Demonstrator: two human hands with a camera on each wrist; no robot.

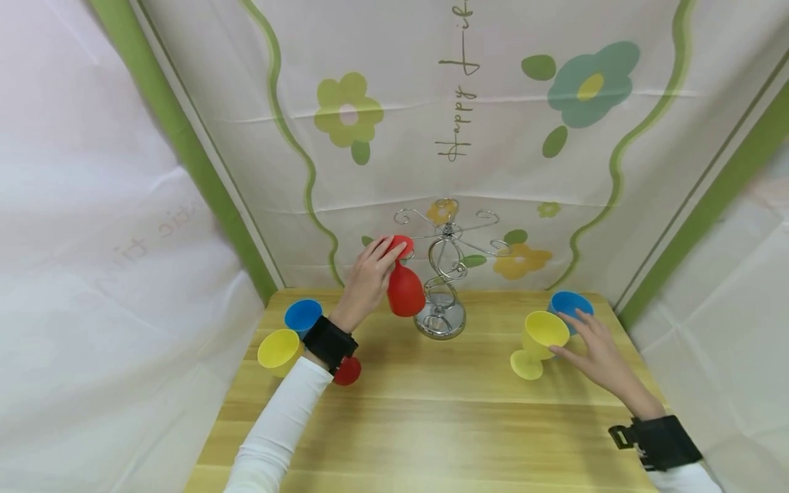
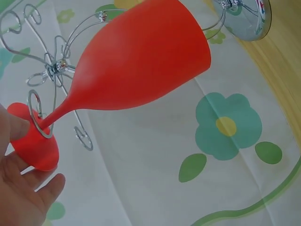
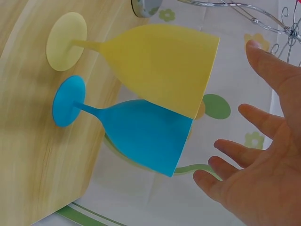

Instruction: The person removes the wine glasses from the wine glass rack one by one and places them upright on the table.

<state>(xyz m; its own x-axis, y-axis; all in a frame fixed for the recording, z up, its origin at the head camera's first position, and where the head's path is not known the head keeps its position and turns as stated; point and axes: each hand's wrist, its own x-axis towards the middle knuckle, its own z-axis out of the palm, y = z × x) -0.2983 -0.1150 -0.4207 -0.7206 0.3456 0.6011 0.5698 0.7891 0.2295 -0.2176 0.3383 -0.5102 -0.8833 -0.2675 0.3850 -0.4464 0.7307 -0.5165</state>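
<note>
My left hand (image 1: 366,277) grips the round foot of a red plastic goblet (image 1: 405,291), which hangs bowl down. In the left wrist view, the stem of the red goblet (image 2: 141,56) passes through a curled wire hook on the silver stand (image 2: 57,67). The stand's round base (image 1: 440,322) rests on the table. Over at the right, my right hand (image 1: 594,349) has its fingers spread, close beside the rim of an upright yellow goblet (image 1: 545,332). A blue goblet (image 3: 141,134) stands upright right behind the yellow one.
On the left of the wooden table (image 1: 394,424) stand a blue goblet (image 1: 303,315) and a yellow goblet (image 1: 279,348). Another red piece (image 1: 348,370) shows partly behind my left wrist. A flowered cloth (image 1: 394,157) hangs behind the table, with cloth walls at both sides.
</note>
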